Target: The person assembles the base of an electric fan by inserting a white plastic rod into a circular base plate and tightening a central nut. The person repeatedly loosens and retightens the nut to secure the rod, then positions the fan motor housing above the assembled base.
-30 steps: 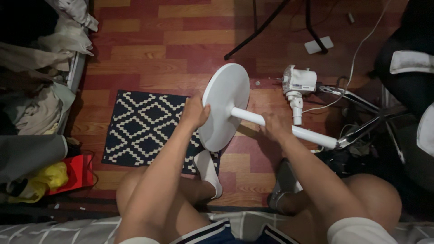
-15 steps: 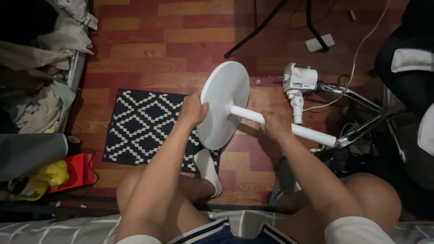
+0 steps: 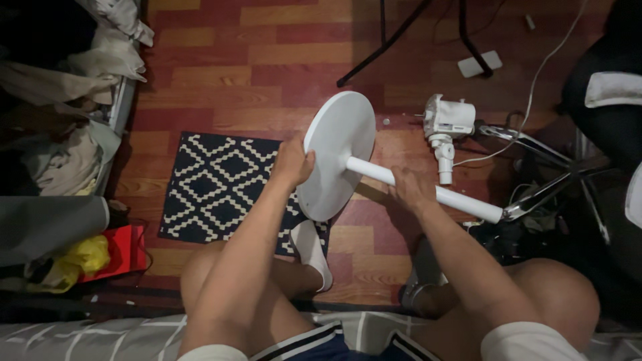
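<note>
I sit above a wooden floor and hold a white fan stand tipped on its side. My left hand (image 3: 292, 162) grips the edge of its round white base (image 3: 338, 150). My right hand (image 3: 409, 188) is wrapped around the white pole (image 3: 461, 202), which runs from the base's centre toward the lower right. A white fan motor head (image 3: 449, 124) with a short neck lies on the floor just beyond the pole, apart from both hands.
A dark blue and white patterned mat (image 3: 217, 184) lies under my left foot. Piled clothes and a red bag (image 3: 120, 250) line the left side. Black stand legs (image 3: 391, 40), a white cable (image 3: 535, 73) and a metal chair frame (image 3: 542, 167) crowd the right.
The stand and both hands have barely shifted; the view has drifted slightly, so everything sits a little to the right.
</note>
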